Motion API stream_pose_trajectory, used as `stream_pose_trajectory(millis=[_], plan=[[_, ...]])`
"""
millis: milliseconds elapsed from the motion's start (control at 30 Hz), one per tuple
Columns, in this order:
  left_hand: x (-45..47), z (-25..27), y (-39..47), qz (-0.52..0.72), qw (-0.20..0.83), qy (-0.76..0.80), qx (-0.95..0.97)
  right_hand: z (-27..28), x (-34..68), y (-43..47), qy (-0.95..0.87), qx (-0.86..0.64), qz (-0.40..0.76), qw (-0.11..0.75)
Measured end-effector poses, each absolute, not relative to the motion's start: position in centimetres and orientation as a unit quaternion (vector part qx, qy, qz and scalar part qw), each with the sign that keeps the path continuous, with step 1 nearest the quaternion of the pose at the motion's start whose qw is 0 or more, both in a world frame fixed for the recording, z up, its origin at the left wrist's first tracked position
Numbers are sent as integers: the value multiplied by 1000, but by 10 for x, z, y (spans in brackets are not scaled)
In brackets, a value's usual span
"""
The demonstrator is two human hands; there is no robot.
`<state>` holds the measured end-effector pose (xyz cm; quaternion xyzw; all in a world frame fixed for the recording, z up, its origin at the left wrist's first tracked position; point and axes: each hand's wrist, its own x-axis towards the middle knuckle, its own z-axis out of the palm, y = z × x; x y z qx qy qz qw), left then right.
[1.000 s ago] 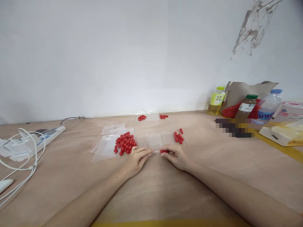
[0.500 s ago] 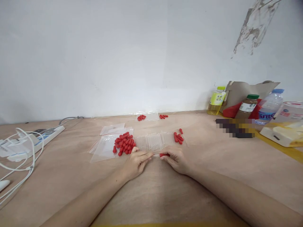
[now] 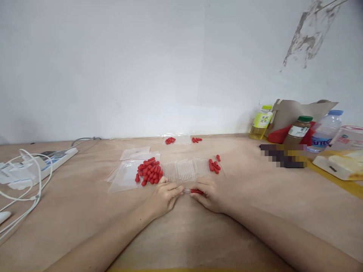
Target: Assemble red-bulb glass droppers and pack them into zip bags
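Left hand (image 3: 166, 194): fingertips pinched a clear tube (image 3: 186, 191).
Right hand (image 3: 210, 194): fingertips pinched a red bulb (image 3: 197, 192) at its 3 o'clock end.
Long axis: ran 9-to-3 between the hands, bulb toward 3.
Change: both hands had drawn slightly toward 6, away from the tube row (image 3: 184, 169) at 12, apparently giving the work room.
Bulb pile (image 3: 149, 172): lay at 10.
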<state>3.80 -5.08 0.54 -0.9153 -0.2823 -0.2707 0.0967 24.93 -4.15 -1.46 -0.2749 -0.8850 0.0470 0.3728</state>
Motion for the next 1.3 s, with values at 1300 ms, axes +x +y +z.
stream_pose_trajectory(millis=[1300], plan=[[39,4,-48,-311,-47,-445,-838,20,361,64,-642,-647,251,325]])
